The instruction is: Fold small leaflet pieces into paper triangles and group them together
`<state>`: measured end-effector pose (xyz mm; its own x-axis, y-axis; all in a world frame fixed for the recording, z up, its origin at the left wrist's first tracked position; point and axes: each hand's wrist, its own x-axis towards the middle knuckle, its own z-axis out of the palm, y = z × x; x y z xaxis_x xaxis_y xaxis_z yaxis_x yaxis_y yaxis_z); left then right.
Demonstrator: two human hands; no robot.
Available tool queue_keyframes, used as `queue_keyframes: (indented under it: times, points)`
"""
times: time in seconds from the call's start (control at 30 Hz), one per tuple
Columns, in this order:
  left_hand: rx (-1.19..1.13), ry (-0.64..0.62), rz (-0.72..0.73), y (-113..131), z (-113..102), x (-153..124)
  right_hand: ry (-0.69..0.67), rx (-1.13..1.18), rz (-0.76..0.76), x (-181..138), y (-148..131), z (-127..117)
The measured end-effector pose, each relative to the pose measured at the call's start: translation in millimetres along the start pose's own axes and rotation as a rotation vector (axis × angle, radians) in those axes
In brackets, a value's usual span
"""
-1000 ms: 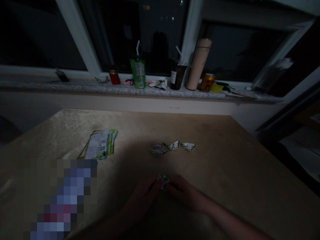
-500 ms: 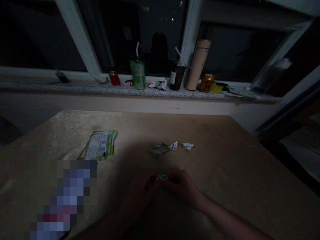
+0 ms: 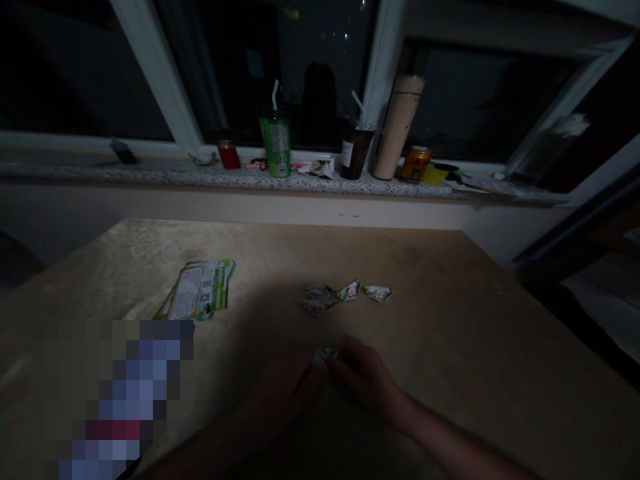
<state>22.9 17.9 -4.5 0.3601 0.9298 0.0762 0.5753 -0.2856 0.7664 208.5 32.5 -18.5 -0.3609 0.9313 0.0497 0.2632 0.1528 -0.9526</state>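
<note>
Between my fingertips is a small folded piece of printed paper [image 3: 325, 354], green and white. My left hand [image 3: 287, 377] pinches its left side and lies in deep shadow. From the right, my right hand [image 3: 364, 373] grips the other side with thumb and fingers. Just beyond my hands lie several folded paper triangles [image 3: 320, 299] with the same kind of print, one of them a separate paper triangle [image 3: 379, 293] at the right. To the left is a stack of printed paper sheets [image 3: 200, 290], green and white, lying flat.
A blurred-out bluish object [image 3: 143, 387] lies at the table's [image 3: 425, 267] left front. On the stone windowsill [image 3: 175, 175] stand a green cup [image 3: 277, 147], a dark cup [image 3: 354, 157] with a straw, a tall pinkish flask [image 3: 398, 130], an orange can [image 3: 416, 165] and a red jar [image 3: 229, 155].
The folded paper in my fingers has turned slightly and shows more of its surface. My left fingers have drawn closer together, and my right hand has shifted only a little.
</note>
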Motion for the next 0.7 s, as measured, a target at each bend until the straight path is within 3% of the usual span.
queue_keyframes:
  times: [0.13,0.4,0.7]
  points:
    - [0.006,-0.055,0.012,-2,1,-1,-0.006,0.013,0.034,1,3,0]
    - [0.013,-0.088,0.005,-6,0,0,-0.004,-0.067,-0.05,-2,2,-1]
    - [0.024,-0.185,0.088,8,-6,-1,-0.066,-0.188,-0.156,-5,5,1]
